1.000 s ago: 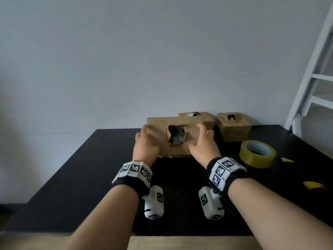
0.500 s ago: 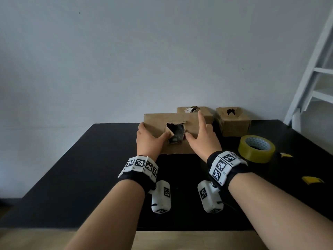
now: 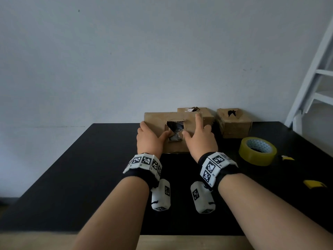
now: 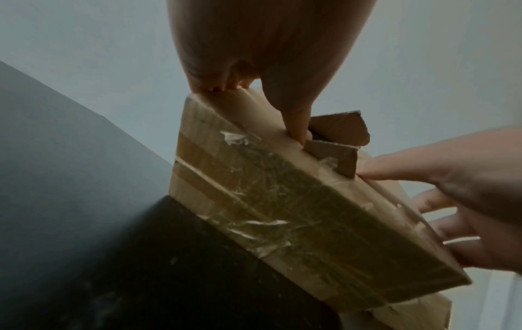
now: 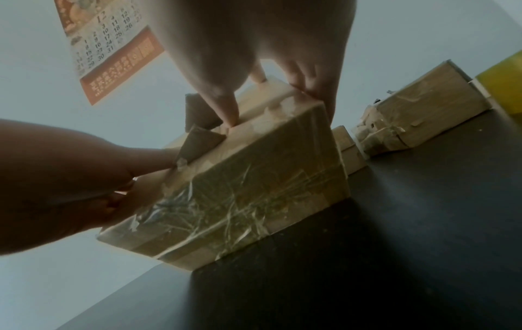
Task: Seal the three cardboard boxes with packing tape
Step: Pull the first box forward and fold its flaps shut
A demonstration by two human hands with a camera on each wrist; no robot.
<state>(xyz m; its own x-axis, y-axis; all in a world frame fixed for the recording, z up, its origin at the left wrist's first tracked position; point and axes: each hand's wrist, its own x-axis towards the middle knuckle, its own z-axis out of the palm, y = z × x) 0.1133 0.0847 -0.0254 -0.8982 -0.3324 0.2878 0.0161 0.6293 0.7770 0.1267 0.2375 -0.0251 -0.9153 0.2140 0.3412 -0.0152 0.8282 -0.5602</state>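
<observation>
Left hand (image 3: 149, 139) and right hand (image 3: 200, 139) both grip the front box (image 3: 156, 121) on the dark surface (image 3: 90, 168); since a second ago their thumbs have slid inward from its ends to the torn opening (image 3: 175, 131) on top.

Plain home room, wall calendar (image 5: 107, 51), white ladder (image 3: 313, 69)

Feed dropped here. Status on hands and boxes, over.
Both gripping near box: left hand, right hand, thumbs at top opening. Its flaps up, untaped. Idle tape roll lies right. Nothing blocking.
</observation>
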